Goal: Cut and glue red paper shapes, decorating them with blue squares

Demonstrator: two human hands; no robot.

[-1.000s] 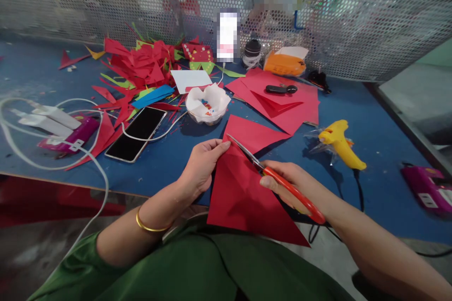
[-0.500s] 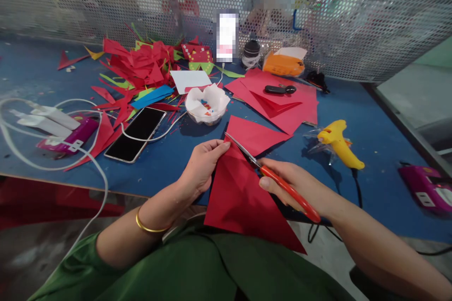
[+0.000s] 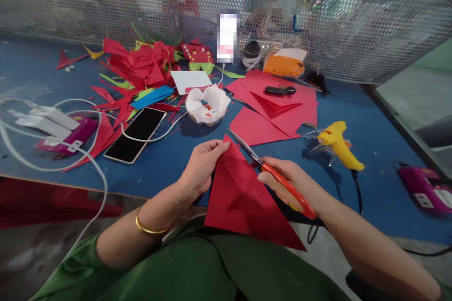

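Note:
My left hand (image 3: 205, 164) pinches the top corner of a red paper triangle (image 3: 243, 202), which hangs over the table's front edge. In my right hand (image 3: 286, 176) is a pair of scissors (image 3: 287, 188) with red handles. Their blades look closed and point up and left, just beyond the triangle's cut edge. A separate red paper piece (image 3: 259, 127) lies on the table past the blade tips, partly against a stack of red sheets (image 3: 303, 103). A black-handled tool (image 3: 280, 90) rests on that stack.
Left of my hands lie a phone (image 3: 136, 136), white cables and a pile of paper scraps (image 3: 148, 63). A paper-lined bowl (image 3: 207, 106) with small bits stands ahead. On the right are a yellow glue gun (image 3: 339, 143) and a purple power strip (image 3: 425, 188).
The upper red paper piece has come apart from the triangle and slid slightly away, up and right. The scissors have moved a little off the paper. My left hand keeps its place.

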